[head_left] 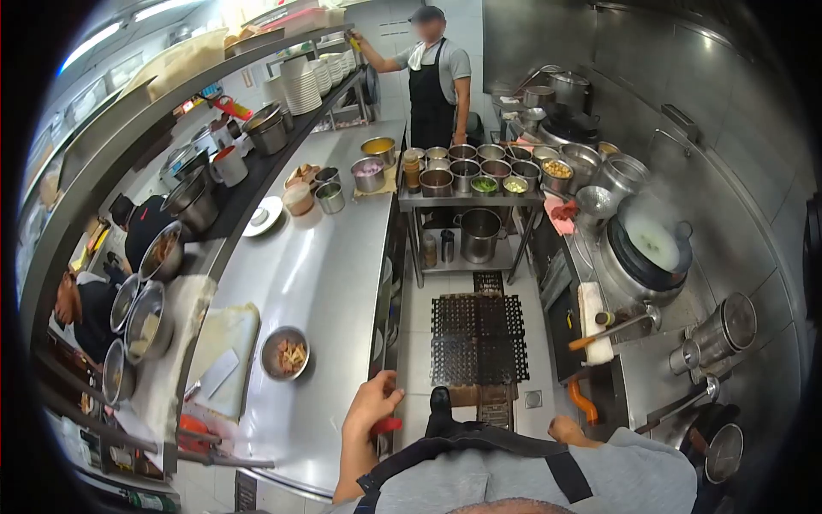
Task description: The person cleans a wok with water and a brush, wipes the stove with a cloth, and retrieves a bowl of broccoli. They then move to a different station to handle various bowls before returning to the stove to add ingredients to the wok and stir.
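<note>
My left hand [374,403] hangs beside the edge of the steel counter [334,257], its fingers loosely bent and apart, with nothing visible in them. A small red object [387,425] shows just below its fingers. Nearest on the counter is a metal bowl [285,353] of chopped brown pieces. Further left, a cleaver [218,373] lies on a white cutting board [240,338]. Low at my right side, my right hand [569,431] is curled, its fingers mostly hidden beneath it. Beside it is an orange pipe [583,401] below the stove.
On the right, a steaming wok [655,240] holds pale liquid, and a ladle [616,327] lies across a folded towel [593,321]. Ahead, a stand [471,202] carries several ingredient pots. A person [437,81] stands behind it. Black mats [477,340] cover the aisle floor.
</note>
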A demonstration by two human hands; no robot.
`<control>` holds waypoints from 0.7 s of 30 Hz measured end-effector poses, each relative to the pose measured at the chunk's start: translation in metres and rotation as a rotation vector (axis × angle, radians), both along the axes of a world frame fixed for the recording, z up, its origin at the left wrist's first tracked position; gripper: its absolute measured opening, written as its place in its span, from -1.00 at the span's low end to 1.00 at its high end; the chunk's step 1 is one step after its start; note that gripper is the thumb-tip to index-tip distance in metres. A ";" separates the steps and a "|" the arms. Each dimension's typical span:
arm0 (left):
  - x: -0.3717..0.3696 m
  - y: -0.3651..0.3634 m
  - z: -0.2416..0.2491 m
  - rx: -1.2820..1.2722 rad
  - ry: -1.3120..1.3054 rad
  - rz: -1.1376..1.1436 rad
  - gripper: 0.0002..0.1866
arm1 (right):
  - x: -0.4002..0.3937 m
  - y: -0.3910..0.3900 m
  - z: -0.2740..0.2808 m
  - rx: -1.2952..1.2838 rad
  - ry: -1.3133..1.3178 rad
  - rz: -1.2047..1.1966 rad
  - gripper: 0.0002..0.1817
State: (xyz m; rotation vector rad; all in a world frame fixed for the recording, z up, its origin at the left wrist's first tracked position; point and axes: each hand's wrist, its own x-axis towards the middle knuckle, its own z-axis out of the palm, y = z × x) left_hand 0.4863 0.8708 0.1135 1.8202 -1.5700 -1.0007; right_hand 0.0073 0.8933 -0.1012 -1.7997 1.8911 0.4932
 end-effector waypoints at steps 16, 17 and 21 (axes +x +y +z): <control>0.088 -0.251 0.001 0.057 -0.207 0.077 -0.53 | 0.114 -0.283 0.067 -0.260 -0.412 -0.163 -0.75; 0.092 -0.267 -0.004 0.034 -0.226 0.051 -0.53 | 0.123 -0.290 0.076 -0.248 -0.521 -0.302 -0.74; 0.082 -0.322 0.014 0.036 -0.196 -0.035 -0.52 | 0.120 -0.301 0.032 -0.392 -0.543 -0.130 -0.73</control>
